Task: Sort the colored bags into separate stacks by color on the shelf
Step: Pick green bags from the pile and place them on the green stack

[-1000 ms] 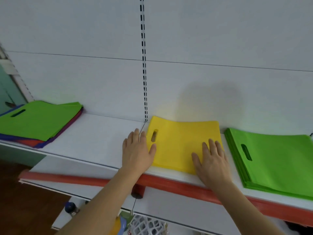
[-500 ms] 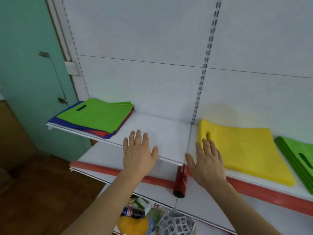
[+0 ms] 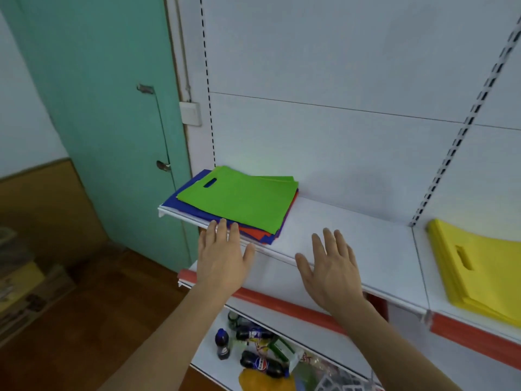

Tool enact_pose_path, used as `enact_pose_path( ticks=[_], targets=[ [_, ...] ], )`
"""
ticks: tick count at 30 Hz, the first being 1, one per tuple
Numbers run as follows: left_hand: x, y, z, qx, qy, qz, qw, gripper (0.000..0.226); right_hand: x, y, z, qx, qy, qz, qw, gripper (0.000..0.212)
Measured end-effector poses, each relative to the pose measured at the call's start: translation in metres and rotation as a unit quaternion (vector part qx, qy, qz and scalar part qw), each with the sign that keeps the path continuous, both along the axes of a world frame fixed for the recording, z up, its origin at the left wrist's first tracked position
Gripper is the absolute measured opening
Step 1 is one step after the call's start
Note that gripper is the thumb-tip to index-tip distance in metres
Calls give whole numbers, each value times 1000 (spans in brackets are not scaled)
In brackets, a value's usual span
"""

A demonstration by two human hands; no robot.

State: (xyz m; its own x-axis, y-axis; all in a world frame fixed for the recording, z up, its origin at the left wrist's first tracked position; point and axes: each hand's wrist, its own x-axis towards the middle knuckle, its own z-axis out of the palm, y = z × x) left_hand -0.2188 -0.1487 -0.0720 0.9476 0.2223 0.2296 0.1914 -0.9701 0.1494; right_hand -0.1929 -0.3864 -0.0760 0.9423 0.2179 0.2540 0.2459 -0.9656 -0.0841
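A mixed pile of flat bags lies at the left end of the white shelf (image 3: 352, 230): a green bag (image 3: 242, 198) on top, blue bags (image 3: 183, 201) and a red bag (image 3: 251, 231) beneath. A stack of yellow bags (image 3: 473, 266) lies on the shelf at the right edge. My left hand (image 3: 222, 258) hovers with spread fingers at the front edge of the mixed pile, fingertips at its near corner. My right hand (image 3: 329, 269) is spread flat over the bare shelf between the two piles. Neither hand holds anything.
A red strip (image 3: 282, 301) edges the shelf below. Bottles (image 3: 262, 364) and packets lie on a lower shelf. A teal door (image 3: 112, 122) stands to the left, with cardboard boxes (image 3: 25, 292) on the wooden floor.
My view and both hands have swung left, away from the yellow stack, toward the mixed pile. The green stack at the right has left the view.
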Motion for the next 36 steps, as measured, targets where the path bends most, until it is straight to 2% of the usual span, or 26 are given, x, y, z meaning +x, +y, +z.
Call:
enact_pose_path(
  ticks=[5, 13, 25, 29, 34, 36],
  targets=[
    [37, 54, -2, 13, 13, 17, 1000, 76, 52, 59, -3, 5, -4, 13, 1000, 78],
    [108, 121, 0, 30, 32, 16, 999, 76, 123, 127, -7, 5, 43, 10, 999, 82],
    [177, 175, -24, 57, 61, -91, 992, 93, 145, 170, -17, -24, 90, -108, 990, 88],
    [176, 173, -27, 74, 57, -120, 988, 91, 134, 177, -20, -22, 79, -147, 986, 79],
    [175, 168, -27, 77, 40, -170, 982, 81, 120, 181, -19, 18, 16, -165, 986, 49],
    [177, 168, -28, 64, 26, -185, 980, 81, 117, 178, -19, 36, 8, -170, 985, 46]
  ],
)
